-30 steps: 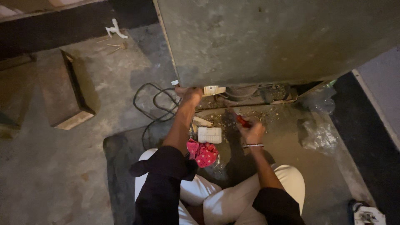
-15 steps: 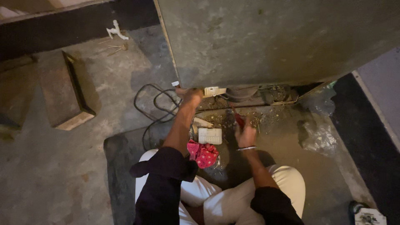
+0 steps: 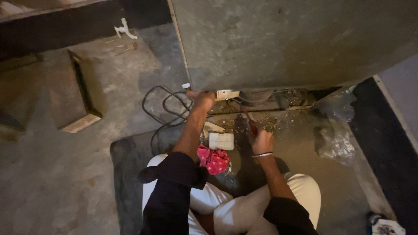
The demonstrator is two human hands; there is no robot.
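I sit cross-legged on the floor before a large grey metal cabinet (image 3: pixel 287 39) that is raised at its bottom edge. My left hand (image 3: pixel 201 99) reaches to the cabinet's lower left corner, beside a small white box (image 3: pixel 227 94) fixed there. My right hand (image 3: pixel 261 140) is closed around a red-handled tool (image 3: pixel 251 127) that points toward the dusty gap under the cabinet. A white rectangular part (image 3: pixel 221 141) lies on the floor between my arms, with a red cloth (image 3: pixel 212 159) just below it.
A black cable (image 3: pixel 163 111) loops on the floor left of my left hand. A brown box (image 3: pixel 72 98) lies further left. Crumpled clear plastic (image 3: pixel 337 141) sits at the right. A dark mat (image 3: pixel 128 174) lies under me.
My right hand with the red-handled tool has shifted slightly left and nearer to me. My left hand stays at the cabinet's corner.
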